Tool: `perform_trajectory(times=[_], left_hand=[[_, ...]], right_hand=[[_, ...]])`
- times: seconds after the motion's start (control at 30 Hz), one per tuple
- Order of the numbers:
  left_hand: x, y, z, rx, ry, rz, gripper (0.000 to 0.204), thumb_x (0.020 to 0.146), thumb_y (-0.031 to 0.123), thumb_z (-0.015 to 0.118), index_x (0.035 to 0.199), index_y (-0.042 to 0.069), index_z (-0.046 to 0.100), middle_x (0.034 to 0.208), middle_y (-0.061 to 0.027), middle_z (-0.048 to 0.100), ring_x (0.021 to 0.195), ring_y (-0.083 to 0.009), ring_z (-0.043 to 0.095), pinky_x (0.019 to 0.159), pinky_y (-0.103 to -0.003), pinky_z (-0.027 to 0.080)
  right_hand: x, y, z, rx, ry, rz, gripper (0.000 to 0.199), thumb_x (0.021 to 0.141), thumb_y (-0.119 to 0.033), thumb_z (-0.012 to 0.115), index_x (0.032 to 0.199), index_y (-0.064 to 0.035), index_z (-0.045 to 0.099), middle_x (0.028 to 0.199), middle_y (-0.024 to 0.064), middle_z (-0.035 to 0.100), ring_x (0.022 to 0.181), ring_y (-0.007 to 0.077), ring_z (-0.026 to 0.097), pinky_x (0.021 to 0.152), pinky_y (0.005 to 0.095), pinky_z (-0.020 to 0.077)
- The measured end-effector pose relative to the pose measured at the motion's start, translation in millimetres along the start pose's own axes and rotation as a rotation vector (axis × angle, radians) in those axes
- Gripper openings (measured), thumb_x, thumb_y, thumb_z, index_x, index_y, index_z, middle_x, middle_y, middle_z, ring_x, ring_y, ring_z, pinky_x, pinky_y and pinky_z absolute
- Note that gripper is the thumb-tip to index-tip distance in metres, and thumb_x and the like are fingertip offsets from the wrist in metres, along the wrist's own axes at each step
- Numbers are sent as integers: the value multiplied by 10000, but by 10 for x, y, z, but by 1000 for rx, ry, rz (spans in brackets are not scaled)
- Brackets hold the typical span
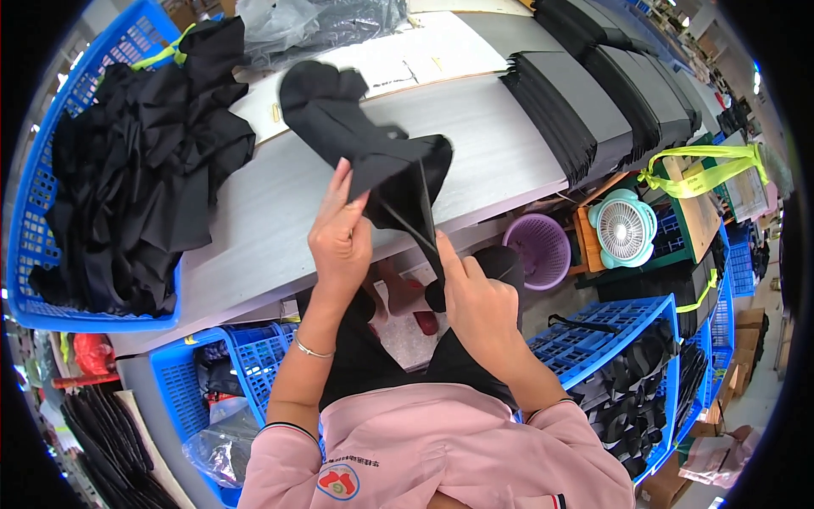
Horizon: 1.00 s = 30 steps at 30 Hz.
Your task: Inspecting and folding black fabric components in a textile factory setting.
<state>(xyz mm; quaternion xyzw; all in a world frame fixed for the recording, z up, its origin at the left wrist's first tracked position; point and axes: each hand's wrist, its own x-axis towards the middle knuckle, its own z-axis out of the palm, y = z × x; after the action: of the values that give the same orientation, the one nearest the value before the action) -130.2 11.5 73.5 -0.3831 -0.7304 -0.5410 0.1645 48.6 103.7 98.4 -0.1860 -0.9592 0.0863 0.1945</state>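
A pink top fills the lower edge, and from it both forearms rise toward the middle. The left hand (pixel 339 242) is closed on the lower edge of a black fabric piece (pixel 365 140), fingers pressed up against the cloth; a thin bracelet (pixel 310 349) is worn on that wrist. The right hand (pixel 479 301) is clenched around a narrow black strap (pixel 424 225) that hangs from the same piece, thumb pointing up along it. The fabric piece is held in the air above the near edge of the pale grey surface (pixel 254 212), its upper part bunched and curling away. Below the hands, red slippers (pixel 415 297) are seen on the floor between the knees. Blue crates (pixel 254 356) are set under the surface on the left and more of them, filled with dark goods, on the right (pixel 619 339). Just beyond the right hand a purple basket (pixel 538 250) stands beside a small teal fan (pixel 623 227). Farther off — on the surface's left — a blue basket (pixel 34 212) is heaped with black cloth (pixel 144 170); on the right, stacks of flat black pieces (pixel 585 93) are laid in rows, and a clear plastic bag (pixel 314 25) lies at the far edge.
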Motion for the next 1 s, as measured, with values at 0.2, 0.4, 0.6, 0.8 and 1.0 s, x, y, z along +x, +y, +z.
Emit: perform_trajectory(times=[0.2, 0.4, 0.6, 0.8, 1.0], left_hand=[[-61, 81, -65, -88, -180, 120, 299, 752, -87, 574, 1029, -88, 687, 1325, -214, 606, 1328, -371, 505, 1002, -393, 475], [-46, 216, -85, -27, -216, 47, 246, 824, -121, 536, 1021, -72, 674, 1359, -167, 588, 1341, -343, 489, 1055, -390, 459], [-434, 562, 30, -138, -507, 406, 232, 748, -62, 609, 940, 12, 716, 1268, -92, 661, 1274, -289, 566, 817, -297, 593], [-503, 570, -244, -221, -257, 69, 576, 718, -86, 617, 1283, 29, 609, 1420, -182, 520, 1344, -350, 465, 895, -337, 521], [-593, 700, 108, -115, -244, 21, 765, 744, 65, 739, 1446, 52, 436, 1570, -218, 249, 1370, -403, 338, 1110, -484, 306]], right_hand=[[-69, -72, 16, -27, -97, -35, 584, 806, -81, 631, 1383, -113, 547, 721, 58, 566, 453, 213, 590, 407, 310, 470], [-163, -74, 258, 78, -48, -55, 543, 774, -93, 650, 1313, -76, 590, 737, 77, 583, 457, 261, 598, 424, 363, 485], [133, 327, 925, 532, -44, -37, 275, 806, -171, 649, 1038, -27, 611, 952, 161, 643, 886, 350, 637, 712, 426, 509], [172, 396, 647, 1629, -10, 649, 411, 959, -164, 607, 1325, 9, 536, 1274, 96, 610, 1135, 198, 593, 949, 336, 487], [284, 262, 304, 1807, 61, 729, 394, 945, -187, 640, 1282, -3, 552, 1186, 111, 631, 1037, 202, 646, 857, 353, 562]])
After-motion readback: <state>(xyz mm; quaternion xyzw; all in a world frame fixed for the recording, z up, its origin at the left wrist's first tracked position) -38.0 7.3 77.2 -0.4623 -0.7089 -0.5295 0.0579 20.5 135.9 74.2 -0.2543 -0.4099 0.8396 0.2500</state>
